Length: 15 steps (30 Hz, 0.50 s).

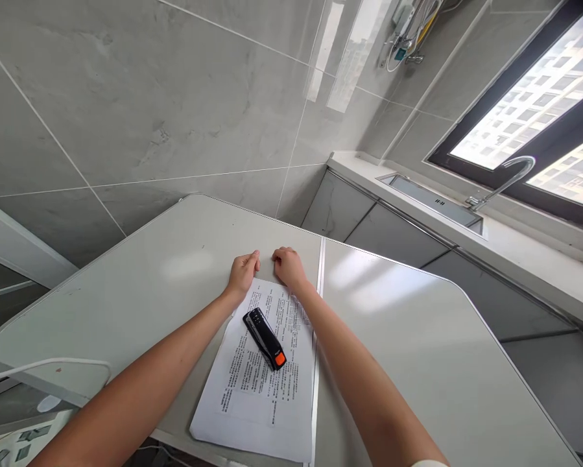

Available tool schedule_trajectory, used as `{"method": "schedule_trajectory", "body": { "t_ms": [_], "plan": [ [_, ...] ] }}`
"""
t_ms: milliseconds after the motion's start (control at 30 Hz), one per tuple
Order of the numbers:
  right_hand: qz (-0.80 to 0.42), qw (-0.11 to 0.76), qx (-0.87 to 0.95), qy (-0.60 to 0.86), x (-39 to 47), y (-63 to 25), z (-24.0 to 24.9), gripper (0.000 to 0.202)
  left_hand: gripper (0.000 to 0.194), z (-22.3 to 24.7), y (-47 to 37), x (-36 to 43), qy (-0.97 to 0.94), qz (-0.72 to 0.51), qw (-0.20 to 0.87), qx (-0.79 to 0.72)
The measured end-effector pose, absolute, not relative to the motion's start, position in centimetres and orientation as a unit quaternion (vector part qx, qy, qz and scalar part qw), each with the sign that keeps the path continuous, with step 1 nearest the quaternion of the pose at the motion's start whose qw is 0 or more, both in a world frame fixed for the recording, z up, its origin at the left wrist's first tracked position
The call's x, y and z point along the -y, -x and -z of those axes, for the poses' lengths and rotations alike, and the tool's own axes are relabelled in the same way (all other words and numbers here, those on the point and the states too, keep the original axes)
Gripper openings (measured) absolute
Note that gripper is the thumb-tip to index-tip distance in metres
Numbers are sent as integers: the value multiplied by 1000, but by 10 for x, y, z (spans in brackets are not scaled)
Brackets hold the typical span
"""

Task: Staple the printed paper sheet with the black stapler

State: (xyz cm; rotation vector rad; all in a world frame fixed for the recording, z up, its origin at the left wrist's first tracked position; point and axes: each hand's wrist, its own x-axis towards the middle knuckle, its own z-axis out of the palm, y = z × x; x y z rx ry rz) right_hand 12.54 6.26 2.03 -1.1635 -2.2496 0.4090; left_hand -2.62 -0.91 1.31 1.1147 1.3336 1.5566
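Observation:
A stack of printed paper sheets (252,415) lies on the table in front of me, its text running sideways to my view. On top of it rests a black stapler (263,338) with an orange end, set at a slant; neither hand touches it. My left hand (244,271) is curled closed at the far left corner of the sheets, with nothing visible in it. Just beyond the far right corner, my right hand (288,264) is also curled into a loose fist, knuckles up, and shows nothing held. A small gap separates the two hands.
The pale table (140,292) has a white seam (321,259) right of the papers. A white cable (52,360) crosses its left edge. Behind are a grey tiled wall (174,97) and, at right, a counter with a sink (432,201) and faucet (502,185) under a window.

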Motion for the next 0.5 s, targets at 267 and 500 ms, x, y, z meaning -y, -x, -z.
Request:
{"method": "schedule_trajectory", "body": {
  "t_ms": [267,500],
  "plan": [
    [-138,336,823,436,-56,-153,-18,24,52,-16,24,12,-482,-579,374,-541],
    [-103,299,752,579,-24,-293,-9,15,52,-16,23,14,-494,-562,377,-546]
  ]
}}
